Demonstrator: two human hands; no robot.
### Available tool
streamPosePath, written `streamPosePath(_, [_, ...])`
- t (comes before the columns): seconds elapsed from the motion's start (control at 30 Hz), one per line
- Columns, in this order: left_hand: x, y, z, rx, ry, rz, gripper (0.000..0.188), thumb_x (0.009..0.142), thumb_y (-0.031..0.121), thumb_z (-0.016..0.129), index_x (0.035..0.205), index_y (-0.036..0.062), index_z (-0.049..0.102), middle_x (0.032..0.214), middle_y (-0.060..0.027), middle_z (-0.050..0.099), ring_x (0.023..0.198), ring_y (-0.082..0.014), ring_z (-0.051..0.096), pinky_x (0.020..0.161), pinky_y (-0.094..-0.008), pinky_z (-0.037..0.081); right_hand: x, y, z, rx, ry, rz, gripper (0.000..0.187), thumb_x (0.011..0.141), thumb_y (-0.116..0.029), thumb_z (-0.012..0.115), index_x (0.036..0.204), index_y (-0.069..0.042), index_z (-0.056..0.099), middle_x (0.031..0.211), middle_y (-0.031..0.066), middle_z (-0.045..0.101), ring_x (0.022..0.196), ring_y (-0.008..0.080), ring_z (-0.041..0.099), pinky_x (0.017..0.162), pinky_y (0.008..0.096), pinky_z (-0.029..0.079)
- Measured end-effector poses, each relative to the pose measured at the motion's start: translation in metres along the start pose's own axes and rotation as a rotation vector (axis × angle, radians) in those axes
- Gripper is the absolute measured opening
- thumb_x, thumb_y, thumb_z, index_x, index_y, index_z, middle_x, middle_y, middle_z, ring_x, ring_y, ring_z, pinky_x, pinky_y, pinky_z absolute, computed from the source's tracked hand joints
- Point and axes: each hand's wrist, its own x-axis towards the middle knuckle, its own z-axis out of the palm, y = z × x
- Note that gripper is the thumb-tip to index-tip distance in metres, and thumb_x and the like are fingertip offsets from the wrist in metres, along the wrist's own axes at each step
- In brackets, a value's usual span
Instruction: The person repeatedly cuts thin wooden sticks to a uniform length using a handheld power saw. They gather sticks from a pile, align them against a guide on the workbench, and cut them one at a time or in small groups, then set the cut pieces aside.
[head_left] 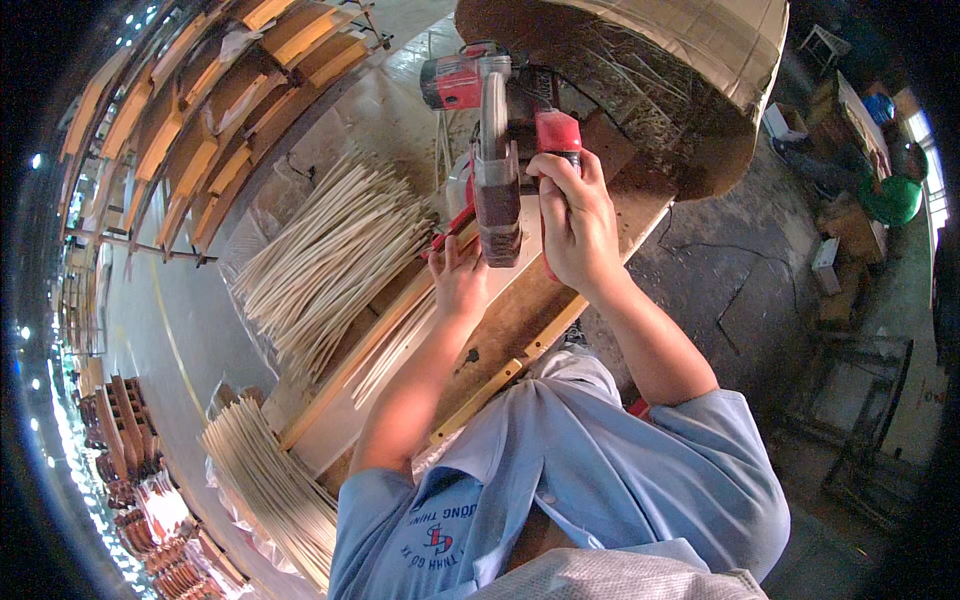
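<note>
lettering, emblem on your shirt; red-grey saw, handle in your right hand; left hand's grip, can't tell.

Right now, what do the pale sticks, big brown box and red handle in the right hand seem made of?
Pale sticks: probably bare wood; matte, slightly bowed.
Big brown box: likely cardboard; dull, creased.
Red handle: apparently plastic with a smooth sheen, though painted metal is possible.

Glare speckles the far left, shadow dims the curved cardboard's inside, and fisheye distortion bends edges toward black.
</note>
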Motion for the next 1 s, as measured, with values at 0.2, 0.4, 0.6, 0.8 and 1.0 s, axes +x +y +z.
streamPosePath(0.2, [-0.001, -0.002, 0.003, 0.016, 0.046, 0.017, 0.046, 0.090, 0.019, 0.060, 0.137, 0.0173, 0.062, 0.135, -0.0033, 0.066, 0.141, -0.0413, 0.042, 0.110, -0.0715, 0.028, -0.003, -0.002, 0.000, 0.017, -0.023, -0.001, 0.019, 0.097, -0.007, 0.053, 0.114, -0.009, 0.063, 0.115, 0.0235, 0.056, 0.103, 0.0414, 0.059, 0.090, 0.0454, 0.049])
streamPosePath(0.4, [0.004, 0.002, 0.001, -0.006, 0.063, 0.007, 0.048, 0.091, 0.023, 0.060, 0.139, 0.0222, 0.060, 0.135, -0.0004, 0.065, 0.140, -0.0390, 0.042, 0.108, -0.0695, 0.028, -0.008, 0.005, 0.001, -0.013, -0.009, -0.029, 0.028, 0.091, -0.007, 0.056, 0.117, -0.014, 0.062, 0.120, 0.0280, 0.054, 0.099, 0.0466, 0.062, 0.082, 0.0509, 0.053])
streamPosePath(0.6, [0.008, 0.006, -0.007, 0.044, 0.113, 0.020, 0.039, 0.094, 0.040, 0.059, 0.132, 0.0349, 0.065, 0.145, 0.0050, 0.055, 0.140, -0.0258, 0.040, 0.108, -0.0552, 0.030, -0.015, 0.013, 0.004, -0.018, -0.001, -0.035, 0.028, 0.092, -0.008, 0.056, 0.118, -0.014, 0.062, 0.124, 0.0291, 0.052, 0.099, 0.0477, 0.062, 0.082, 0.0512, 0.053])
streamPosePath(0.8, [0.008, 0.008, -0.004, -0.109, 0.215, -0.002, 0.041, 0.089, 0.032, 0.065, 0.129, 0.0344, 0.068, 0.130, 0.0034, 0.069, 0.132, -0.0412, 0.050, 0.103, -0.0713, 0.030, -0.021, 0.014, 0.006, -0.025, -0.004, -0.029, 0.029, 0.091, -0.006, 0.057, 0.118, -0.015, 0.063, 0.126, 0.0289, 0.052, 0.097, 0.0481, 0.063, 0.082, 0.0514, 0.054])
streamPosePath(1.0, [0.005, 0.005, 0.004, -0.006, 0.232, -0.009, 0.042, 0.088, 0.036, 0.066, 0.129, 0.0312, 0.068, 0.129, 0.0048, 0.069, 0.131, -0.0412, 0.051, 0.099, -0.0690, 0.032, -0.027, 0.004, 0.006, 0.049, -0.010, -0.041, 0.022, 0.095, 0.001, 0.051, 0.113, -0.005, 0.062, 0.114, 0.0237, 0.056, 0.103, 0.0410, 0.057, 0.092, 0.0440, 0.047])
